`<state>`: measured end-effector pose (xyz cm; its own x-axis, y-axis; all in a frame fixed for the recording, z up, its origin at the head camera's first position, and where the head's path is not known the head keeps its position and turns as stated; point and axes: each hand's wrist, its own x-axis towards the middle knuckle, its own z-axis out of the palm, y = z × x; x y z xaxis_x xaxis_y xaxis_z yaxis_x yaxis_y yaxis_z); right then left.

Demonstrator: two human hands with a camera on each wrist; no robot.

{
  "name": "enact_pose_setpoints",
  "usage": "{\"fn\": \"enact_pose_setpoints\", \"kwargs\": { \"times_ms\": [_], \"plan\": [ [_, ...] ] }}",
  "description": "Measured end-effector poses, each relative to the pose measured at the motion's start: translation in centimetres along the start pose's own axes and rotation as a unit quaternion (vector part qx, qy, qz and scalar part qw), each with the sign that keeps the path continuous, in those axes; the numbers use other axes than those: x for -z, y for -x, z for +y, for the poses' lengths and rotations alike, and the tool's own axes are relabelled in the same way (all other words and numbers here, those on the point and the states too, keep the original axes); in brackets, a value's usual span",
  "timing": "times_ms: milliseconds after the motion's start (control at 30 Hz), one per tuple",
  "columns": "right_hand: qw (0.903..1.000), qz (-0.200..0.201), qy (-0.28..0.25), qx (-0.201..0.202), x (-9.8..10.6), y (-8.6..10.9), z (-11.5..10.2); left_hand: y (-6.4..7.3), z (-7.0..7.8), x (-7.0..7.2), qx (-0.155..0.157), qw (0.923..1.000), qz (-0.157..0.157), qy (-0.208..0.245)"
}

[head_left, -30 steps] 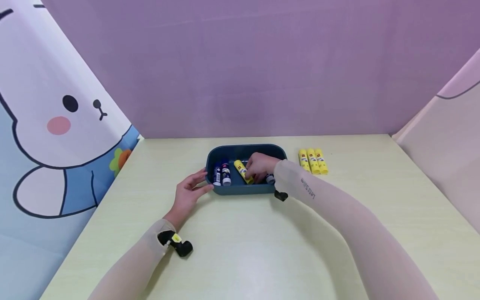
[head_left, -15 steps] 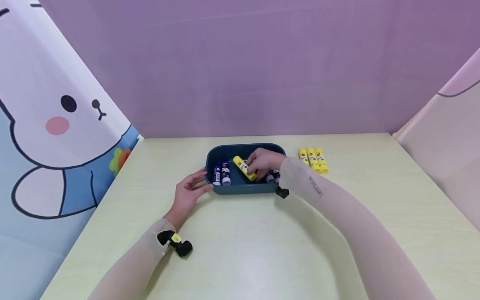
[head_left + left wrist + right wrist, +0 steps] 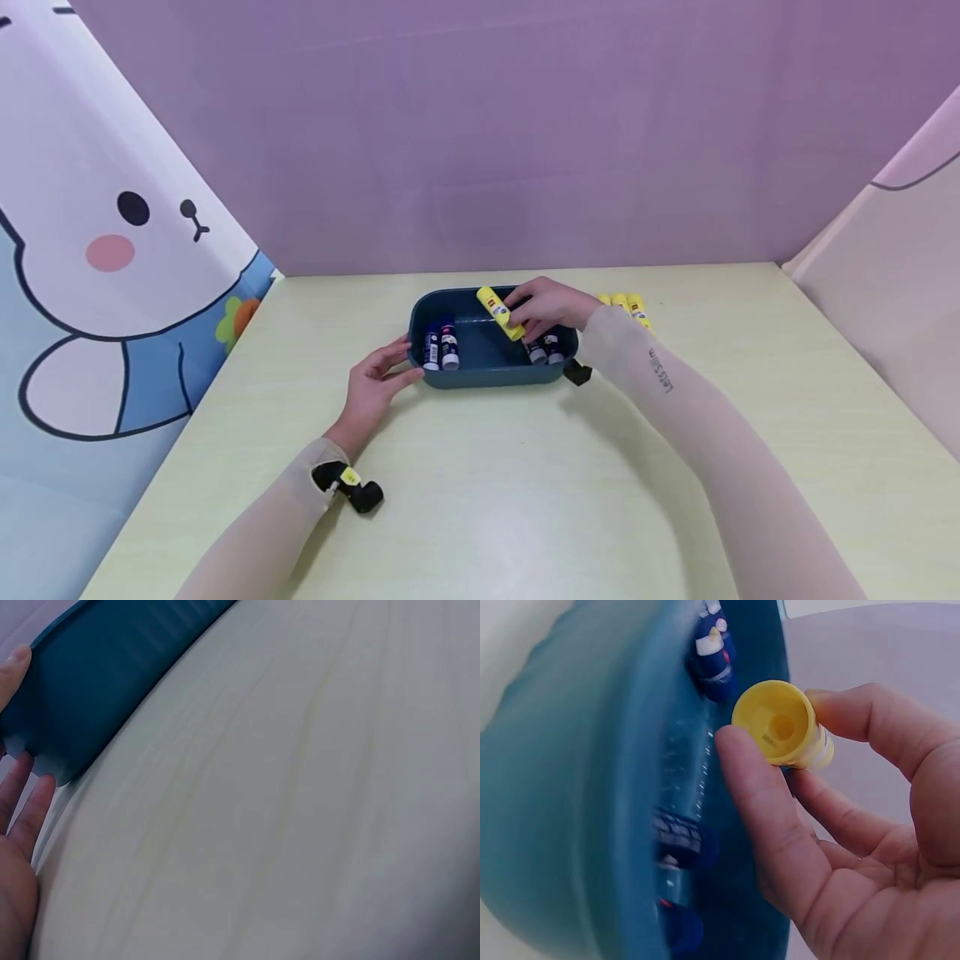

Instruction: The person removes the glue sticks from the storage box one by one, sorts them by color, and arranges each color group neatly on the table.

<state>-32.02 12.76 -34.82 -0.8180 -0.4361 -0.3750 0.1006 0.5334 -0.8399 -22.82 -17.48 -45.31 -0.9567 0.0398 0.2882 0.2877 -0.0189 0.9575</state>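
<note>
Inside the dark teal bin (image 3: pixel 491 378), two blue glue sticks lie at the left, one of them a white-based glue stick (image 3: pixel 449 348). Two more lie at the right, including a blue glue stick (image 3: pixel 552 348). A yellow glue stick (image 3: pixel 496 308) is pinched by my right hand (image 3: pixel 551 304), tilted above the bin. Its hollow end faces the right wrist view, with the thumb and fingertips around the yellow glue stick (image 3: pixel 774 724). My left hand (image 3: pixel 372 383) touches the bin's left end, fingers extended along its outer wall (image 3: pixel 97 690).
Several yellow glue sticks (image 3: pixel 636 308) lie side by side on the pale table (image 3: pixel 480 483) right of the bin, partly hidden by my right forearm. A purple backdrop (image 3: pixel 480 142) rises behind, and a cartoon-printed cloth (image 3: pixel 90 333) hangs at the left.
My right hand has lifted the yellow glue stick up from the bin's floor and shifted slightly right, uncovering the blue glue sticks at the right. The left hand stays at the bin's end.
</note>
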Motion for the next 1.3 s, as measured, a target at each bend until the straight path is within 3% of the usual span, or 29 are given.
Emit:
{"fn": "enact_pose_setpoints", "kwargs": {
  "times_ms": [200, 500, 1000, 1300],
  "plan": [
    [0.9996, 0.012, -0.025, 0.001, 1.4, 0.6, 0.3, 0.1, -0.2, 0.0, 0.011, 0.9999, 0.002, 0.002],
    [0.9982, 0.034, -0.049, -0.008, 3.7, 1.6, 1.1, 0.0, -0.1, 0.0, -0.001, 1.0000, -0.002, 0.003],
    [0.9970, 0.067, -0.037, -0.016, 7.8, 4.0, 3.7, 0.0, 0.1, -0.2, 0.002, 1.0000, -0.006, -0.004],
    [0.9945, 0.082, -0.063, -0.019, 9.7, 5.7, 5.3, 0.3, 0.0, -0.3, 0.002, 0.9999, -0.004, 0.012]
  ]
}}
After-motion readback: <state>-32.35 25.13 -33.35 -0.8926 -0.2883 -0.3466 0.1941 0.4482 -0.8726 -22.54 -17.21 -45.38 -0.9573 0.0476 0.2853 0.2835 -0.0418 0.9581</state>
